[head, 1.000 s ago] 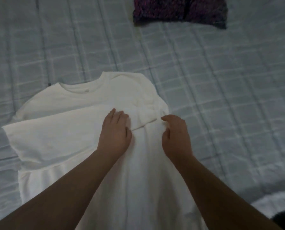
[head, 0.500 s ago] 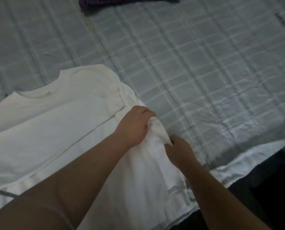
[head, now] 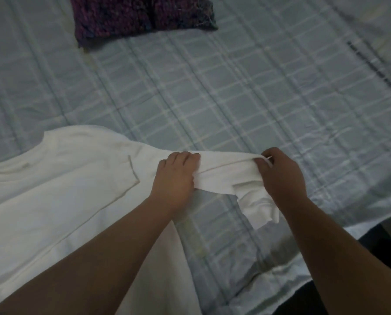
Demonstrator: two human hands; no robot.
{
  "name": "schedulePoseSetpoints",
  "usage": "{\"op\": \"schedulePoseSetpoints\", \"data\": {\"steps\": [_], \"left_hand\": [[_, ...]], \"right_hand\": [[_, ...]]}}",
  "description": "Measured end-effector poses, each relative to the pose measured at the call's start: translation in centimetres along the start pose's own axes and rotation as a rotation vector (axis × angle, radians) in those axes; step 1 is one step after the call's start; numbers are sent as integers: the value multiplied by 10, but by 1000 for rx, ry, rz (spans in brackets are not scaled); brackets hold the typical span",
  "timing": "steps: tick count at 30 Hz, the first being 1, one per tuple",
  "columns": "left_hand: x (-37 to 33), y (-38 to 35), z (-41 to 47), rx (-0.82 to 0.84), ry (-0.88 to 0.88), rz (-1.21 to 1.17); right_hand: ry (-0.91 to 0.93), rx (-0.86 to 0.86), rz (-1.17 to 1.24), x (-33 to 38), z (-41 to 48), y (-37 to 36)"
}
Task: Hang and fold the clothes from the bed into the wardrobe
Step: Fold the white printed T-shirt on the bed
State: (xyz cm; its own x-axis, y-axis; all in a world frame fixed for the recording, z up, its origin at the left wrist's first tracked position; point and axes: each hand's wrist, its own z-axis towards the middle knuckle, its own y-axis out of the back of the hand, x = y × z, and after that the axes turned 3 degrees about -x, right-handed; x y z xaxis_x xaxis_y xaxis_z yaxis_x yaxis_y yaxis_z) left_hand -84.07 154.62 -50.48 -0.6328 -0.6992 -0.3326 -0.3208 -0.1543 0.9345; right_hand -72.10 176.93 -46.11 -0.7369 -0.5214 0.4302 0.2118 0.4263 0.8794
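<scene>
A white T-shirt (head: 60,187) lies flat on the pale blue checked bedspread (head: 235,92), collar to the upper left, its left sleeve folded over the chest. Its right sleeve (head: 226,178) is pulled out to the right and lifted off the bed. My left hand (head: 175,176) grips the sleeve near the shoulder seam. My right hand (head: 280,173) pinches the sleeve's outer end, and the cuff hangs down below it.
A dark purple knitted garment (head: 142,17) lies folded at the far side of the bed. The bed's near edge (head: 326,269) runs diagonally at the lower right, with dark floor beyond it.
Both hands have taken hold of the right sleeve and drawn it out to the right, off the shirt body. The view has swung back, so the purple garment shows more fully.
</scene>
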Motion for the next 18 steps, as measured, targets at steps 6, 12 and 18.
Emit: {"op": "schedulePoseSetpoints", "data": {"steps": [6, 12, 18], "left_hand": [[-11, 0, 23, 26, -7, 56], [-27, -2, 46, 86, -57, 65], [-32, -7, 59, 47, -68, 65]], "right_hand": [[-132, 237, -36, -34, 11, -17], [-175, 438, -69, -47, 6, -11], [-77, 160, -176, -40, 39, 13]]}}
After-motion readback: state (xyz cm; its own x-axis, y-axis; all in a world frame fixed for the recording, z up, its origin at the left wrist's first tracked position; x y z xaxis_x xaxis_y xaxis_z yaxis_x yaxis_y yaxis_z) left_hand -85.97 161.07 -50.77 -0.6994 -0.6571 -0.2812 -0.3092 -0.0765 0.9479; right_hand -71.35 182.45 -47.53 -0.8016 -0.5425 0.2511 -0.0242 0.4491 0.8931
